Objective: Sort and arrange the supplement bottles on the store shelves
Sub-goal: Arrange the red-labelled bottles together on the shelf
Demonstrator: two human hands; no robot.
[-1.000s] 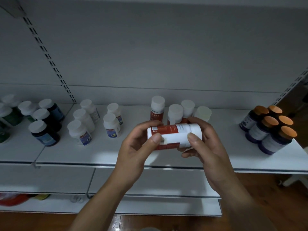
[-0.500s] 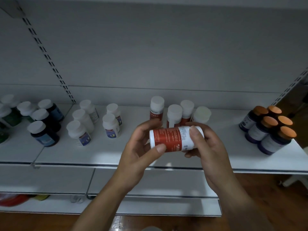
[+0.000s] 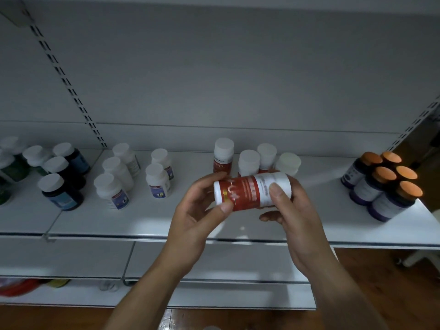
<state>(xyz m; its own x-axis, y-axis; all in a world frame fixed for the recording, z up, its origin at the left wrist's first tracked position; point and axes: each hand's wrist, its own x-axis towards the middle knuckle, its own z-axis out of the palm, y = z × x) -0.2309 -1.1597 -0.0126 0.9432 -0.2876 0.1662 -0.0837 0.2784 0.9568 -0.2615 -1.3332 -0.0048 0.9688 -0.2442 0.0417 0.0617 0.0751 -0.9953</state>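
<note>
- Red-label bottle (image 3: 250, 191) lies sideways in mid-air, held over the front part of the top shelf (image 3: 142, 222)
- left hand (image 3: 197, 217) pinches its left end: thumb on the label, fingers curled behind
- right hand (image 3: 292, 217) grips the right end: thumb across the front, fingers wrapped round the back
- white-cap bottles (image 3: 248, 161) stand upright on the shelf just behind it, some red-labelled
- orange-cap bottles (image 3: 383, 184) are clustered far right
- blue-label white bottles (image 3: 157, 182) and dark bottles (image 3: 59, 191) stand to the left

Wooden floor (image 3: 404, 287) shows below, a red object (image 3: 16, 288) lower left.
</note>
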